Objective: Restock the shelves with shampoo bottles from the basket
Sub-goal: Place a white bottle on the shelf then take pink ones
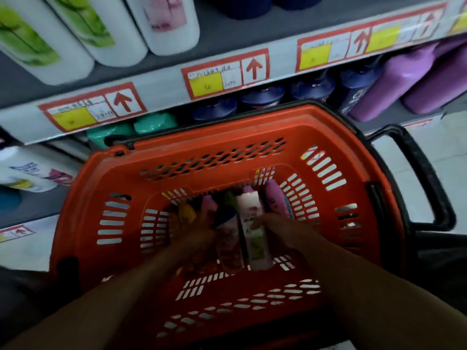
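An orange plastic basket point(106, 188) stands on the floor in front of the shelves, and both my arms reach down into it. Several shampoo bottles lie at its bottom: a yellow one point(186, 213), pink ones point(208, 203), a dark-capped bottle point(227, 238), a white bottle with a pink cap point(252, 223) and a pink-purple one point(275, 198). My left hand point(194, 231) lies over the yellow and pink bottles, fingers curled on them. My right hand point(275, 229) grips the white bottle from its right side. The basket's inside is dim, and the fingertips are hard to make out.
The grey shelf edge point(161, 87) above the basket carries red-framed price labels with arrows. White bottles point(118, 29) stand on the upper shelf. Teal point(154, 122), dark blue point(262, 97) and purple bottles point(409, 77) fill the lower shelf. The basket's black handle point(427, 178) sticks out right.
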The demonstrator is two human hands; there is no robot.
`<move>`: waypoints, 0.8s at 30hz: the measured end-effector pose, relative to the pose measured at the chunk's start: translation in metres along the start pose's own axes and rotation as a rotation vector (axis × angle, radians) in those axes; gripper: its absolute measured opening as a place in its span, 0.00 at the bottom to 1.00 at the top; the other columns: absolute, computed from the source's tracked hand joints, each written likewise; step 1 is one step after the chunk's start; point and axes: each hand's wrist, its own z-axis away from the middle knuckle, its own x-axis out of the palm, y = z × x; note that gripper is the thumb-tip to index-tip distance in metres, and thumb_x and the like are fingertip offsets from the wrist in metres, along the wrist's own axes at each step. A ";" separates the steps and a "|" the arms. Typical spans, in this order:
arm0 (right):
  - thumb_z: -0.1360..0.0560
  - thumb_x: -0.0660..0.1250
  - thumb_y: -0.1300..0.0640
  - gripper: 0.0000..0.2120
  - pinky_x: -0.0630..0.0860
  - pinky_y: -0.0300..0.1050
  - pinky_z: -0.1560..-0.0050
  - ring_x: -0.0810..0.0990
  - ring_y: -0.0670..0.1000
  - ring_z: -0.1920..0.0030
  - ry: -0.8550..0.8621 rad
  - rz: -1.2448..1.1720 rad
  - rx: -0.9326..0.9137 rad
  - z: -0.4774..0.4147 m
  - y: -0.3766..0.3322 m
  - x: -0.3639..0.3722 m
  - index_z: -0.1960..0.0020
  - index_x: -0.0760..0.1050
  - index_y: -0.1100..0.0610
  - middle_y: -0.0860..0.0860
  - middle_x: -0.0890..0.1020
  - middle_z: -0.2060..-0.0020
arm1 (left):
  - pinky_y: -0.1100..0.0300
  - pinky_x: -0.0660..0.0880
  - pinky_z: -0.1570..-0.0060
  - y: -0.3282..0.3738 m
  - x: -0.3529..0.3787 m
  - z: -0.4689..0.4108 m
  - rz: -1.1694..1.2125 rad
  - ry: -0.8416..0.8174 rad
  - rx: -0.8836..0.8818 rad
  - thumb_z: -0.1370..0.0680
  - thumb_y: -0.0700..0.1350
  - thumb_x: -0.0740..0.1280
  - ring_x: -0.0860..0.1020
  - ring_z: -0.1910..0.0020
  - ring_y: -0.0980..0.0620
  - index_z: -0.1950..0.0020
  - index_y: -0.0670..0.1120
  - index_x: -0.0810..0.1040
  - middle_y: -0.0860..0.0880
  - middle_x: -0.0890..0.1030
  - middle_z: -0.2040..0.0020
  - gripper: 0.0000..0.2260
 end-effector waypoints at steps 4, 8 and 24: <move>0.26 0.63 0.60 0.08 0.79 0.50 0.56 0.81 0.56 0.60 -0.050 0.029 -0.048 0.043 -0.027 -0.002 0.49 0.76 0.59 0.58 0.80 0.60 | 0.53 0.78 0.45 0.040 -0.011 0.021 -0.059 0.042 0.028 0.26 0.32 0.70 0.79 0.45 0.44 0.32 0.37 0.70 0.40 0.79 0.42 0.23; 0.26 0.61 0.64 0.07 0.78 0.43 0.63 0.81 0.52 0.70 -0.132 0.097 -0.181 0.108 -0.065 0.006 0.58 0.78 0.60 0.55 0.82 0.69 | 0.61 0.78 0.60 0.103 -0.020 0.076 0.017 0.086 0.167 0.25 0.31 0.67 0.81 0.59 0.53 0.41 0.40 0.74 0.46 0.82 0.54 0.14; 0.32 0.70 0.68 0.29 0.77 0.60 0.43 0.79 0.62 0.40 -0.254 0.158 -1.143 0.411 -0.169 0.030 0.33 0.70 0.55 0.60 0.80 0.41 | 0.64 0.78 0.63 0.389 0.006 0.273 0.035 0.079 0.905 0.27 0.37 0.69 0.84 0.53 0.50 0.42 0.48 0.76 0.49 0.84 0.47 0.15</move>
